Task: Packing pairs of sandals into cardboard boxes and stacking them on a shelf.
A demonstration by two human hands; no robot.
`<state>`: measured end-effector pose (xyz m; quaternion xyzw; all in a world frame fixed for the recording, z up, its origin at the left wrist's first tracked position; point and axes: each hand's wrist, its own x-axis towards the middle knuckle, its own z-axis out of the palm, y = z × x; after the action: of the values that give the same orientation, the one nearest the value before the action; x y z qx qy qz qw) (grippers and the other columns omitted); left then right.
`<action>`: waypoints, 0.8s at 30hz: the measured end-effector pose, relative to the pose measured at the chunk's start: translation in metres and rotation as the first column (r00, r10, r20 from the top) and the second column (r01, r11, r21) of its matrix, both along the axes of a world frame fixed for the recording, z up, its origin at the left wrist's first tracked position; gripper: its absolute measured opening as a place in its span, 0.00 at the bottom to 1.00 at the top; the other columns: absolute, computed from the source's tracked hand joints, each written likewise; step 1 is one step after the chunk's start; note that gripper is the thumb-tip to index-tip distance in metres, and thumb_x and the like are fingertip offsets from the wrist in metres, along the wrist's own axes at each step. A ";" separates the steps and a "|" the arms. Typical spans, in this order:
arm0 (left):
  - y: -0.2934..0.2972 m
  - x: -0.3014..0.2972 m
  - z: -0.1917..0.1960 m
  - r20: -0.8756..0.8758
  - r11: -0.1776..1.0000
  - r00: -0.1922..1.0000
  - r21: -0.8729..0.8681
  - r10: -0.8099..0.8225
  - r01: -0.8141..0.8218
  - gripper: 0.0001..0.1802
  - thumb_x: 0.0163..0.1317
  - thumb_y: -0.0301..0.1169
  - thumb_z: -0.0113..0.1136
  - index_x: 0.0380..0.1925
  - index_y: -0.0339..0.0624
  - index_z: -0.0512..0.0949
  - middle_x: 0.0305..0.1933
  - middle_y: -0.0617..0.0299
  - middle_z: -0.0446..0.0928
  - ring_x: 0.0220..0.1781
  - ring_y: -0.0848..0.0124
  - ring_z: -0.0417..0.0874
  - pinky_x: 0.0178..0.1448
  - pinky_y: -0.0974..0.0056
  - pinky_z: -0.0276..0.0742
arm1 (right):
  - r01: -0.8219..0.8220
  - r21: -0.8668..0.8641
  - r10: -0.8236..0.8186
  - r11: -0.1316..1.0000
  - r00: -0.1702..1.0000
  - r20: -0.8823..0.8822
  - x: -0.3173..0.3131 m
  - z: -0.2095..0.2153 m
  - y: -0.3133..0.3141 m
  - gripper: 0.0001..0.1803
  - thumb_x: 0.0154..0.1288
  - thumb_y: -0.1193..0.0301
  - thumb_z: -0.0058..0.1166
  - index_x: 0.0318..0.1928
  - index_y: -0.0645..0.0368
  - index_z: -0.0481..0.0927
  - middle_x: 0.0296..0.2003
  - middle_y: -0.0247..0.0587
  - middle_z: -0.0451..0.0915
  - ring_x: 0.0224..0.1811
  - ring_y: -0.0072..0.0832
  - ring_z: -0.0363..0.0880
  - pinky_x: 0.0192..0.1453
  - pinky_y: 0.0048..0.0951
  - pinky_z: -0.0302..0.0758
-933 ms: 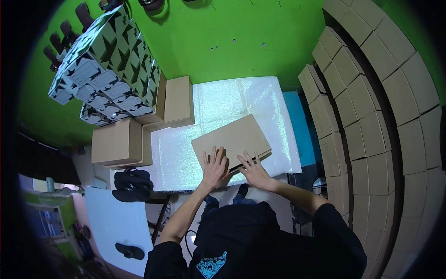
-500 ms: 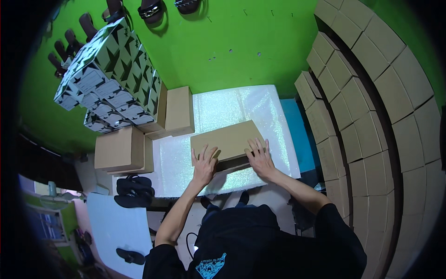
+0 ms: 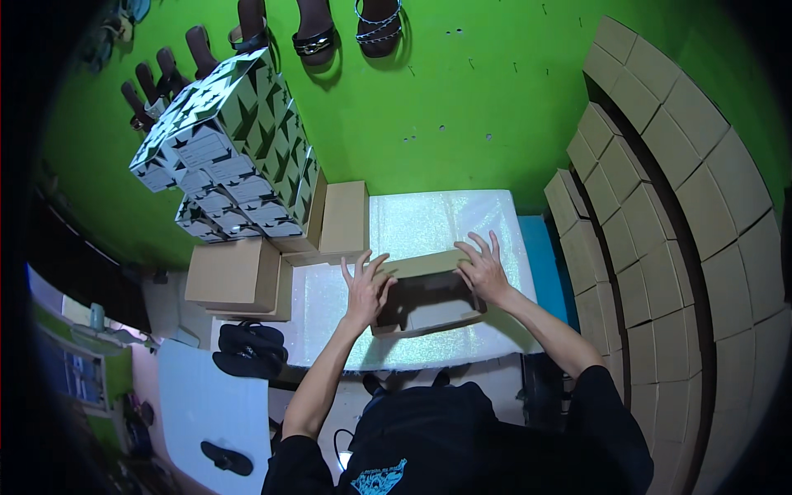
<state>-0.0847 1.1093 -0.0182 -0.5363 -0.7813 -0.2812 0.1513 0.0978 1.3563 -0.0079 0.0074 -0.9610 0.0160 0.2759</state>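
A brown cardboard box (image 3: 429, 307) sits on the white, shiny-covered table in front of me, its dark inside facing me. The box's lid (image 3: 423, 265) is tilted up along the far side. My left hand (image 3: 364, 290) grips the left front corner of the lid with thumb and fingers, other fingertips raised. On the opposite corner, my right hand (image 3: 485, 272) holds the lid in the same way, two fingers lifted. Whether anything lies inside the box cannot be made out.
Star-patterned shoe boxes (image 3: 247, 157) are stacked at the left beside plain brown boxes (image 3: 231, 274). Sandals (image 3: 315, 41) hang on the green wall. Brown box stacks (image 3: 643, 223) line the right. Black sandals (image 3: 247, 351) lie by the table's left front corner.
The lid has swung up at its near edge, exposing the inside of the box. Both hands have risen with it. The whole view has shifted slightly.
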 end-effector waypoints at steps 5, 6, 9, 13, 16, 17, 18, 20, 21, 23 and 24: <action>0.002 0.001 0.010 0.023 0.952 0.972 0.198 0.232 -0.232 0.14 0.59 0.36 0.70 0.45 0.49 0.84 0.67 0.56 0.71 0.72 0.50 0.65 0.75 0.28 0.38 | 0.053 -0.058 -0.060 0.997 0.990 -0.127 -0.050 0.028 0.028 0.10 0.56 0.68 0.66 0.26 0.57 0.79 0.58 0.41 0.75 0.71 0.50 0.62 0.74 0.73 0.47; -0.011 0.003 -0.002 0.048 0.946 0.966 0.196 0.254 -0.258 0.15 0.58 0.35 0.70 0.47 0.49 0.83 0.68 0.55 0.70 0.73 0.50 0.64 0.75 0.28 0.38 | 0.086 -0.056 -0.092 0.995 0.990 -0.109 -0.065 0.030 0.033 0.09 0.58 0.68 0.65 0.25 0.56 0.81 0.58 0.42 0.75 0.71 0.49 0.62 0.74 0.72 0.46; -0.033 0.021 -0.042 0.079 0.960 0.959 0.057 0.271 -0.275 0.19 0.59 0.35 0.68 0.50 0.45 0.80 0.69 0.50 0.66 0.74 0.45 0.60 0.74 0.26 0.37 | 0.212 0.009 -0.212 0.977 0.977 -0.014 -0.115 0.014 0.064 0.12 0.60 0.62 0.65 0.36 0.57 0.84 0.61 0.45 0.73 0.72 0.52 0.61 0.75 0.71 0.45; -0.039 0.039 -0.096 0.114 0.898 0.929 -0.321 0.352 -0.301 0.27 0.60 0.41 0.66 0.55 0.39 0.76 0.71 0.43 0.61 0.76 0.39 0.53 0.73 0.23 0.37 | 0.341 0.168 -0.344 0.925 0.939 -0.008 -0.145 -0.017 0.076 0.23 0.62 0.59 0.63 0.53 0.61 0.80 0.64 0.52 0.68 0.73 0.57 0.57 0.74 0.72 0.45; -0.046 0.034 -0.109 0.084 0.851 0.918 -0.416 0.387 -0.320 0.28 0.59 0.44 0.66 0.54 0.36 0.75 0.71 0.40 0.60 0.76 0.37 0.51 0.73 0.21 0.37 | 0.449 -0.042 -0.436 0.893 0.884 0.171 -0.109 -0.024 0.038 0.34 0.63 0.60 0.60 0.65 0.65 0.69 0.65 0.62 0.65 0.73 0.64 0.52 0.73 0.74 0.46; -0.047 0.033 -0.108 0.094 0.831 0.911 -0.456 0.402 -0.319 0.28 0.58 0.44 0.66 0.52 0.35 0.75 0.70 0.39 0.60 0.76 0.37 0.51 0.72 0.21 0.37 | 0.480 -0.021 -0.455 0.877 0.843 0.287 -0.086 -0.035 0.024 0.34 0.62 0.59 0.61 0.63 0.66 0.71 0.64 0.62 0.65 0.73 0.64 0.52 0.72 0.75 0.46; -0.045 0.031 -0.106 0.105 0.835 0.906 -0.443 0.410 -0.326 0.28 0.55 0.42 0.67 0.48 0.30 0.76 0.70 0.37 0.62 0.75 0.36 0.53 0.73 0.22 0.37 | 0.514 0.006 -0.473 0.858 0.786 0.397 -0.060 -0.046 0.011 0.33 0.60 0.58 0.63 0.60 0.67 0.74 0.63 0.62 0.65 0.72 0.65 0.53 0.72 0.75 0.46; -0.039 0.024 -0.105 0.099 0.835 0.915 -0.457 0.392 -0.308 0.27 0.54 0.41 0.67 0.46 0.30 0.76 0.69 0.37 0.63 0.75 0.36 0.54 0.73 0.21 0.37 | 0.525 0.026 -0.515 0.851 0.822 0.245 -0.014 -0.095 0.005 0.24 0.56 0.63 0.62 0.48 0.71 0.81 0.61 0.63 0.69 0.70 0.67 0.57 0.71 0.77 0.47; -0.037 0.021 -0.106 0.089 0.825 0.917 -0.476 0.390 -0.305 0.26 0.53 0.41 0.67 0.44 0.30 0.76 0.68 0.36 0.64 0.75 0.35 0.54 0.73 0.21 0.37 | 0.535 0.027 -0.525 0.844 0.815 0.246 -0.003 -0.108 0.009 0.24 0.56 0.63 0.62 0.48 0.71 0.81 0.61 0.63 0.69 0.70 0.67 0.57 0.71 0.77 0.47; -0.039 0.018 -0.110 0.062 0.831 0.925 -0.466 0.374 -0.304 0.23 0.52 0.39 0.67 0.40 0.30 0.77 0.67 0.36 0.66 0.74 0.35 0.56 0.73 0.21 0.37 | 0.603 0.150 -0.600 0.783 0.670 0.438 0.017 -0.126 0.010 0.20 0.55 0.65 0.62 0.42 0.70 0.84 0.59 0.61 0.70 0.69 0.65 0.59 0.71 0.76 0.48; -0.042 0.016 -0.111 0.051 0.836 0.921 -0.441 0.386 -0.326 0.22 0.52 0.40 0.68 0.38 0.31 0.78 0.67 0.38 0.66 0.75 0.36 0.55 0.72 0.20 0.37 | 0.614 0.082 -0.583 0.785 0.687 0.432 0.022 -0.125 0.007 0.16 0.55 0.68 0.60 0.40 0.70 0.85 0.58 0.59 0.72 0.69 0.63 0.60 0.72 0.76 0.47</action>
<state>-0.0689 1.0676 -0.1293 -0.3807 -0.9180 -0.1077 0.0265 0.1196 1.3631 -0.1332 -0.3198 -0.9456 -0.0405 0.0442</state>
